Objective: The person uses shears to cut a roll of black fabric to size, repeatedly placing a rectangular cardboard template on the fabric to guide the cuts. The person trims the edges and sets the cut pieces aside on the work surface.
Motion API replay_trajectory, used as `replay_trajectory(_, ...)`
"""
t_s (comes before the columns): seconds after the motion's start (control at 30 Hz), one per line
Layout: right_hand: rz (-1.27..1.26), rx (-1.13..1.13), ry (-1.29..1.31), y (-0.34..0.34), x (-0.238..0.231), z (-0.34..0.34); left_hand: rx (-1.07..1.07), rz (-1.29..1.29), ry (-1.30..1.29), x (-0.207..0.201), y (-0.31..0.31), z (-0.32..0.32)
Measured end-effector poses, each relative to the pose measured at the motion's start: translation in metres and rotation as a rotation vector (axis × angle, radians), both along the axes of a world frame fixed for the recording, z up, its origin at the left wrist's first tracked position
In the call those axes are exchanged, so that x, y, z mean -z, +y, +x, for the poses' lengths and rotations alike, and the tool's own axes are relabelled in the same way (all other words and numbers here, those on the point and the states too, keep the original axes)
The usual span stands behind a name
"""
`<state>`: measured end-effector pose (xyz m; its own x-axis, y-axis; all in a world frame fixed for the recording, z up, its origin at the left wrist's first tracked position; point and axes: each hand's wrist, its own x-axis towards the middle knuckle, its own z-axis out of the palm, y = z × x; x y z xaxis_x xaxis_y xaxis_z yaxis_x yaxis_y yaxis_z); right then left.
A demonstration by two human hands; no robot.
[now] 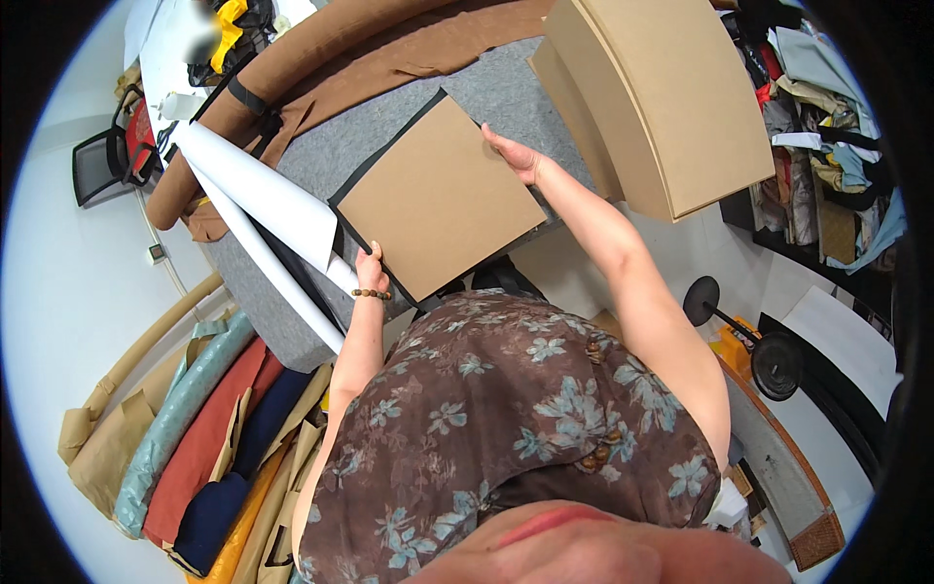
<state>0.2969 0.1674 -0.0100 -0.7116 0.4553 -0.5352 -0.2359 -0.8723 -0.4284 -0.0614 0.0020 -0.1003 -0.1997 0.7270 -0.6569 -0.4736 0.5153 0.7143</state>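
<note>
A flat brown rectangular board [443, 195] lies tilted above the grey felt-covered table, close in front of me. A black sheet [389, 146] shows under it along the left and lower edges. My left hand [370, 271], with a beaded bracelet at the wrist, is closed on the board's lower left edge and the black border there. At the upper right edge my right hand [513, 156] holds the board from the side, with part of its fingers hidden. A rolled white sheet [263, 195] lies left of the board.
A tall stack of brown boards [662, 107] stands at the table's right. Along the far edge runs a brown material roll [321, 54]. Several fabric rolls [209, 428] lean at lower left. Piled scraps [827, 136] fill a shelf at far right, above a black dumbbell-shaped stand [744, 336].
</note>
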Motion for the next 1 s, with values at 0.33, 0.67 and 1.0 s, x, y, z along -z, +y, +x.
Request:
replay_trajectory(0.33,1.103,-0.033,-1.445,-0.029,0.014,-0.002,-0.025,0.013,0.119,-0.005,0.002,0.008)
replay_trajectory(0.67,0.839,0.583,-1.126,-0.014,0.053,0.004,-0.083,0.138,0.28,-0.036,0.052,0.034)
replay_trajectory(1.0,0.987,0.517,-1.625,0.136,-0.028,0.011,0.059,0.182,0.183,-0.034,0.259,0.052)
